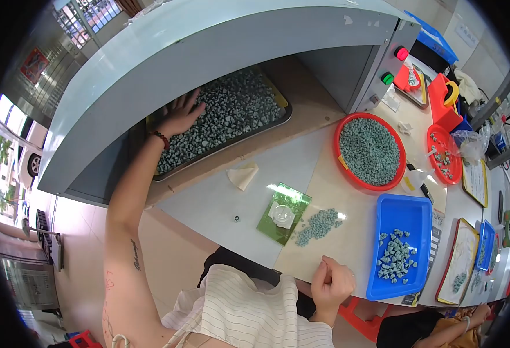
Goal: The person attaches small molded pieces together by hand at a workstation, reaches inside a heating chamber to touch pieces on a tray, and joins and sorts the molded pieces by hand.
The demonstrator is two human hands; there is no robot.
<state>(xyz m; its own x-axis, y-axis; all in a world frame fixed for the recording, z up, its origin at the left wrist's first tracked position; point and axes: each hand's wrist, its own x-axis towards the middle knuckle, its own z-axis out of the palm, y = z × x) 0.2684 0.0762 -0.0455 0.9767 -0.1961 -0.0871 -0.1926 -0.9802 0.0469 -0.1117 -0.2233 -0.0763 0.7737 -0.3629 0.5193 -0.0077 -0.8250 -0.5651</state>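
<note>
My left hand (180,116) reaches into the grey cabinet, its fingers spread over a dark tray (223,149) filled with small grey-green stones (231,104). Whether the fingertips press on the stones I cannot tell. My right hand (331,285) is closed in a loose fist by the table's front edge; anything inside it is hidden. Close to it lie a loose pile of pale green stones (317,227) and a blue tray (404,205) with larger green pieces. Left of the pile, a green sheet (275,233) carries a small clear round piece (281,215).
The grey cabinet's (255,29) curved hood overhangs my left arm. A red round tray (340,160) full of green stones stands right of it. A cream scrap (242,176) lies on the table. Another person's hand (480,314) shows at lower right.
</note>
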